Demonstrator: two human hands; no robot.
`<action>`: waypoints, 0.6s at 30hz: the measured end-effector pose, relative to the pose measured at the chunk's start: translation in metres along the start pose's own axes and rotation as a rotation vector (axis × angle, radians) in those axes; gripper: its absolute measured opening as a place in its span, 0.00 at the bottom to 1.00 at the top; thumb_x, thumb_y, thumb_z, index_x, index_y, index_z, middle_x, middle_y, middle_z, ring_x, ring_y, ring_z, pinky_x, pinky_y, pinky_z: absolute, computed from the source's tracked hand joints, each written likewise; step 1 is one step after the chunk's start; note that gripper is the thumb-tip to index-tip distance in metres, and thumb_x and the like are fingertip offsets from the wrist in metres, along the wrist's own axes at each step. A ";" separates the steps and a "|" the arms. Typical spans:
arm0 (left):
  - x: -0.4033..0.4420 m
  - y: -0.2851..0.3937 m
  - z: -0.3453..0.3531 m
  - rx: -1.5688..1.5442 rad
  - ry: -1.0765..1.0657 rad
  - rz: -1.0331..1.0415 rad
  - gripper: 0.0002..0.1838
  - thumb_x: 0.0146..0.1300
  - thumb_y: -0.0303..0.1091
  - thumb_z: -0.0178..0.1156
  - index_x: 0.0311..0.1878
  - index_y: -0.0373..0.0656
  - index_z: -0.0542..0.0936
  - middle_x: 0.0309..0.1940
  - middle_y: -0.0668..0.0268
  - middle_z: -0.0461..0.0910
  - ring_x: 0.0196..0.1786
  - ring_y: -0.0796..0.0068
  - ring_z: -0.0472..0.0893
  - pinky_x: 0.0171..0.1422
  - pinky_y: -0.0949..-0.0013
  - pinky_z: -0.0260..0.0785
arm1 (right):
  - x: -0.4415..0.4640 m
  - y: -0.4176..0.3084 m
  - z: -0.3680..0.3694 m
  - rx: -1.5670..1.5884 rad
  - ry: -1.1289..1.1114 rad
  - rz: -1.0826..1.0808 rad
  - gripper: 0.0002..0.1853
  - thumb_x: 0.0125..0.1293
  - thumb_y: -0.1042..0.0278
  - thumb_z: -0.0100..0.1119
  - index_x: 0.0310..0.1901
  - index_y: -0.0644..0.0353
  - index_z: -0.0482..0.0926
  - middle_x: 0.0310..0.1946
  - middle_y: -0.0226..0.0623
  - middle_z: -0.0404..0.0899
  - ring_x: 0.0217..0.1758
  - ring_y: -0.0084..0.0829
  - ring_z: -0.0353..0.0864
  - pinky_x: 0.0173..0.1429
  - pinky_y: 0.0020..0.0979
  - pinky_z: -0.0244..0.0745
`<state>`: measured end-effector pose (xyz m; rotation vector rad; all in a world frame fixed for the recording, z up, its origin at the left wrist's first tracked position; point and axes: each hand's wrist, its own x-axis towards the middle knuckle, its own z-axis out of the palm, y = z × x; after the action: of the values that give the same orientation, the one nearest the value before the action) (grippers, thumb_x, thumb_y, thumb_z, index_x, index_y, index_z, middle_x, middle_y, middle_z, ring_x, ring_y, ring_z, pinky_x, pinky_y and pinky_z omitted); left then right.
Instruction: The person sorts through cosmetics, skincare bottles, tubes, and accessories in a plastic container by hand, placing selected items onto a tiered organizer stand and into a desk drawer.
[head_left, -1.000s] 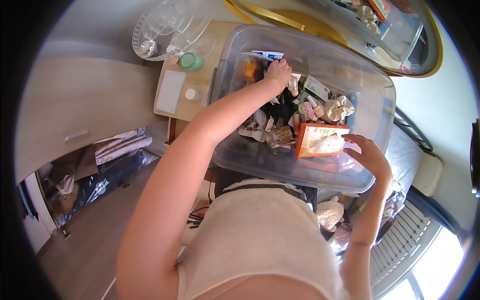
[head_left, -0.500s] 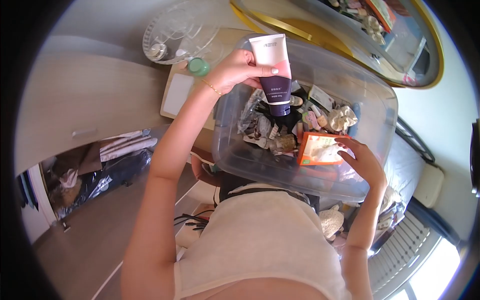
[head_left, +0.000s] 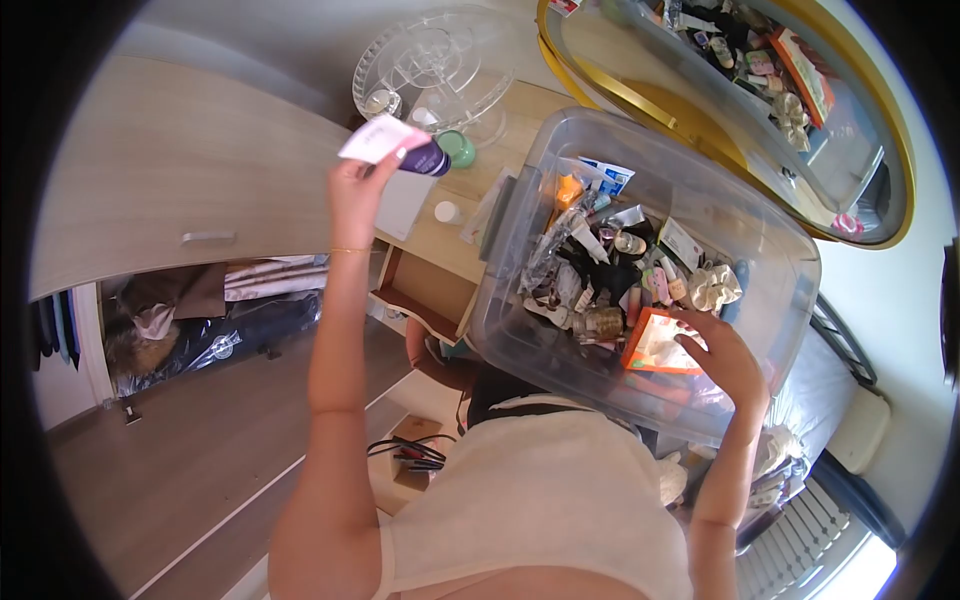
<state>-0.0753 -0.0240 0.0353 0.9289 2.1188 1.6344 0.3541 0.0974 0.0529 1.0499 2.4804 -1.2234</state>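
The pink and purple tube (head_left: pixel 392 136) tilts in the left hand (head_left: pixel 353 195).

your one view comes from a camera worn on your head, facing forward and steeply down. it sits near: your cream sleeveless top (head_left: pixel 540 500) fills the lower middle, and both your bare arms (head_left: pixel 345 370) rise from the bottom. you look over the near edge of the clear rectangular plastic bin (head_left: pixel 640 155), with all its corners in frame. beyond its far edge, the gold-framed oval mirror (head_left: pixel 735 115) repeats part of the bin's inside.
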 end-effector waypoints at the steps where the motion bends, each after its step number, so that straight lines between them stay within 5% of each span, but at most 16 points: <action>1: -0.004 -0.017 0.000 0.141 -0.030 0.097 0.09 0.54 0.25 0.65 0.38 0.35 0.80 0.32 0.71 0.79 0.35 0.82 0.78 0.38 0.78 0.71 | 0.000 -0.001 0.003 0.008 0.000 -0.002 0.17 0.61 0.69 0.53 0.52 0.62 0.73 0.50 0.46 0.75 0.51 0.44 0.75 0.55 0.37 0.68; 5: -0.019 -0.079 0.041 0.212 -0.044 0.104 0.09 0.51 0.24 0.67 0.37 0.34 0.81 0.32 0.66 0.80 0.35 0.79 0.80 0.38 0.76 0.74 | 0.000 0.004 0.016 0.057 -0.054 0.067 0.16 0.63 0.67 0.52 0.52 0.59 0.74 0.49 0.43 0.76 0.49 0.43 0.75 0.54 0.37 0.69; 6: -0.020 -0.084 0.068 0.103 -0.031 -0.090 0.10 0.51 0.24 0.66 0.37 0.34 0.81 0.30 0.65 0.81 0.34 0.78 0.80 0.38 0.75 0.73 | 0.000 0.007 0.020 0.051 -0.036 0.068 0.16 0.62 0.66 0.55 0.51 0.60 0.75 0.45 0.43 0.78 0.48 0.38 0.77 0.53 0.34 0.70; 9: -0.003 -0.127 0.093 0.278 0.105 0.053 0.11 0.50 0.25 0.66 0.38 0.33 0.81 0.27 0.63 0.81 0.33 0.77 0.80 0.37 0.72 0.71 | -0.002 0.008 0.023 0.040 -0.037 0.080 0.16 0.63 0.67 0.54 0.52 0.59 0.75 0.44 0.43 0.79 0.48 0.38 0.77 0.53 0.34 0.70; 12: 0.024 -0.169 0.115 0.128 0.240 -0.037 0.11 0.49 0.26 0.66 0.36 0.32 0.81 0.27 0.62 0.82 0.31 0.75 0.80 0.36 0.70 0.70 | -0.006 0.005 0.024 0.079 -0.018 0.118 0.16 0.63 0.69 0.53 0.52 0.58 0.74 0.44 0.43 0.78 0.48 0.39 0.77 0.52 0.35 0.70; 16: 0.059 -0.187 0.123 0.059 0.236 -0.080 0.11 0.47 0.26 0.67 0.35 0.34 0.81 0.29 0.59 0.83 0.31 0.68 0.80 0.38 0.68 0.69 | -0.012 0.003 0.028 0.047 -0.015 0.154 0.16 0.63 0.69 0.53 0.52 0.57 0.74 0.45 0.43 0.78 0.48 0.38 0.78 0.51 0.35 0.71; 18: 0.084 -0.205 0.120 0.081 0.237 -0.009 0.11 0.47 0.26 0.67 0.35 0.33 0.81 0.29 0.61 0.82 0.30 0.73 0.79 0.37 0.70 0.69 | -0.015 0.000 0.031 0.140 -0.018 0.177 0.15 0.63 0.67 0.51 0.51 0.58 0.75 0.45 0.45 0.77 0.46 0.45 0.77 0.51 0.37 0.70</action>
<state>-0.1286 0.0913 -0.1827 0.7798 2.3558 1.7412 0.3612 0.0663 0.0397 1.2566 2.2588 -1.3600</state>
